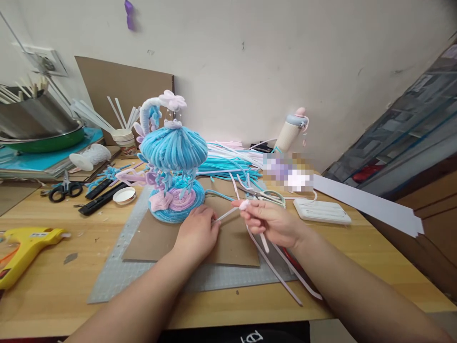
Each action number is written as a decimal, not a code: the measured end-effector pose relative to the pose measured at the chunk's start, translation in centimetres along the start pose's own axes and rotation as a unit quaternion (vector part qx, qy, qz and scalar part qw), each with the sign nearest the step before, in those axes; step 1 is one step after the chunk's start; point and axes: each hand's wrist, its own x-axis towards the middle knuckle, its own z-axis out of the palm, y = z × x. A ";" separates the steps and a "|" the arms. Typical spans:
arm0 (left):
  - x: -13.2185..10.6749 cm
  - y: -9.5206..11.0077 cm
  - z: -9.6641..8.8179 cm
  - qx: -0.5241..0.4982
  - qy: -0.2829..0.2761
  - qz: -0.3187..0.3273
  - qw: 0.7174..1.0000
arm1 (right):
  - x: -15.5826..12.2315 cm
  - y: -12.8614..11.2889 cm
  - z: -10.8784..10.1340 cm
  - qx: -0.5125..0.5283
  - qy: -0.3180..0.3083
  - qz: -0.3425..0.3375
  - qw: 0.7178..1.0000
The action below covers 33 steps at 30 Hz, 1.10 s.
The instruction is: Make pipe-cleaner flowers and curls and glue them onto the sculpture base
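Note:
My right hand (273, 221) pinches a pale pink fuzzy pipe cleaner (244, 205) whose end is coiled into a small bunch at the fingertips; a straight tail sticks out below the palm. From that bunch a thin pale length runs down to my left hand (198, 231), whose fingers are closed around its other end and partly hidden. Just behind my left hand stands a blue pipe-cleaner lamp-like model (174, 147) with a pleated shade, a curved white stem, a pink flower on top and a coiled blue and pink base.
Brown cardboard (228, 250) lies on a grey cutting mat (114, 271). Loose pipe cleaners (228, 164) pile up behind. Scissors (273, 196) and a white box (321, 211) sit right; a yellow glue gun (28, 247), black-handled scissors (66, 189) and a wire spool (91, 156) left.

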 end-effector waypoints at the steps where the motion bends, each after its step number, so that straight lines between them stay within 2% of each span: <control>1: 0.1 0.0 0.1 -0.005 0.015 0.012 1.000 | 0.0 0.7 0.4 0.000 -0.018 0.014 1.000; 4: 0.2 0.3 0.2 -0.096 0.033 0.007 0.995 | -0.2 2.0 1.0 -0.050 -0.034 -0.010 0.998; 6: 0.1 0.9 0.1 -0.218 -0.013 -0.026 0.976 | -0.3 2.4 1.0 -0.090 -0.027 -0.035 0.995; 7: 0.1 1.1 0.1 -0.289 -0.053 -0.040 0.955 | -0.4 2.6 1.0 -0.103 -0.025 -0.039 0.994; 9: 0.0 1.6 0.1 -0.417 -0.151 -0.051 0.895 | -0.6 2.8 1.0 -0.112 -0.034 -0.034 0.993; 11: -0.1 1.8 0.2 -0.495 -0.214 -0.058 0.840 | -0.7 2.9 1.2 -0.101 -0.054 -0.027 0.993; 13: -0.1 1.9 0.1 -0.540 -0.219 -0.084 0.808 | -0.8 2.9 1.4 -0.082 -0.068 -0.028 0.994; 15: -0.1 1.9 0.0 -0.584 -0.191 -0.115 0.780 | -0.9 2.8 1.5 -0.066 -0.066 -0.042 0.995; 17: -0.1 2.1 -0.3 -0.625 -0.182 -0.132 0.748 | -0.9 2.7 1.5 -0.068 -0.061 -0.068 0.993; 19: -0.2 2.3 -0.6 -0.643 -0.189 -0.139 0.729 | -0.9 2.8 1.5 -0.085 -0.058 -0.108 0.989; 22: -0.5 2.5 -0.8 -0.642 -0.200 -0.141 0.727 | -0.8 3.2 1.4 -0.113 -0.017 -0.152 0.982; 26: -0.7 2.6 -0.6 -0.635 -0.192 -0.143 0.735 | -0.5 3.7 1.2 -0.115 0.041 -0.145 0.982; 33: -0.4 2.3 0.2 -0.569 -0.176 -0.122 0.794 | -0.4 3.7 1.2 -0.154 0.094 -0.123 0.976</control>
